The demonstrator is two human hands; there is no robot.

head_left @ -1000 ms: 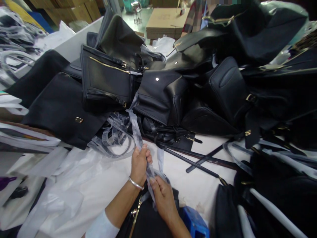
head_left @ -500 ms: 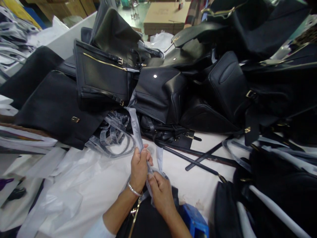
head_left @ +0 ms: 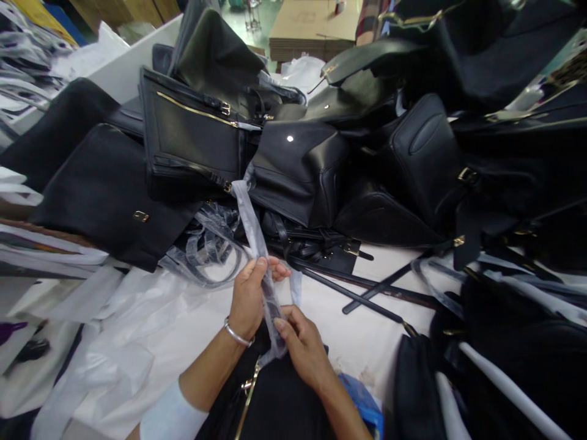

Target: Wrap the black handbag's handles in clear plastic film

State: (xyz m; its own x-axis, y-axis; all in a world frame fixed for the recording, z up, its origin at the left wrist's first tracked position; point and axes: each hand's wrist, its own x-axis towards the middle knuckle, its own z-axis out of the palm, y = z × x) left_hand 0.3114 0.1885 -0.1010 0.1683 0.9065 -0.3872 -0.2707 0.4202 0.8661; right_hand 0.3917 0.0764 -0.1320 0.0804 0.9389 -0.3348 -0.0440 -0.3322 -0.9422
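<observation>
A long strip of clear plastic wrap [head_left: 250, 223] runs from among the black bags down to a black bag with a gold zipper [head_left: 288, 397] in front of me. My left hand [head_left: 250, 293] pinches the strip midway, thumb on top; a bracelet circles that wrist. Lower down, my right hand [head_left: 300, 342] grips the same strip between thumb and fingers, close to the bag's zipper end. Whether a strap lies inside the plastic I cannot make out.
Black leather bags [head_left: 298, 171] are heaped along the back of the white table. Clear-wrapped straps [head_left: 213, 250] lie left of centre, white tissue paper [head_left: 119, 360] at the left. A blue object [head_left: 362, 403] sits by my right forearm. Stacked cardboard [head_left: 312, 30] stands behind.
My hands have moved apart along the plastic strip, the left one up and leftward. More of the strip shows stretched between them, and the bag below is more exposed.
</observation>
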